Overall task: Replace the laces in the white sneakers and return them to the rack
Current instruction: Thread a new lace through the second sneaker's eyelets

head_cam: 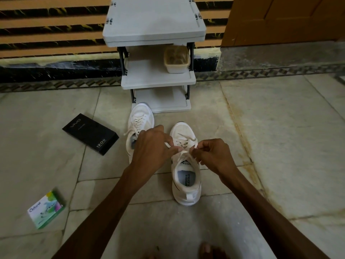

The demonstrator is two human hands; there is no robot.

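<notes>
Head view: both hands work over the right sneaker on the floor. The left hand and right hand each pinch a lace end with curled fingers. Laces look soft, light and slippery; grip near the tips. The left sneaker sits by the rack.

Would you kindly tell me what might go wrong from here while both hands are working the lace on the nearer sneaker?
1. The left hand and right hand pinch the lace over the nearer sneaker; if either slips, the lace may slacken.
2. On the farther sneaker, lace ends hang loose at its side and might snag.
3. A container takes part of the middle shelf of the rack, so the pair may fit poorly there.
</notes>
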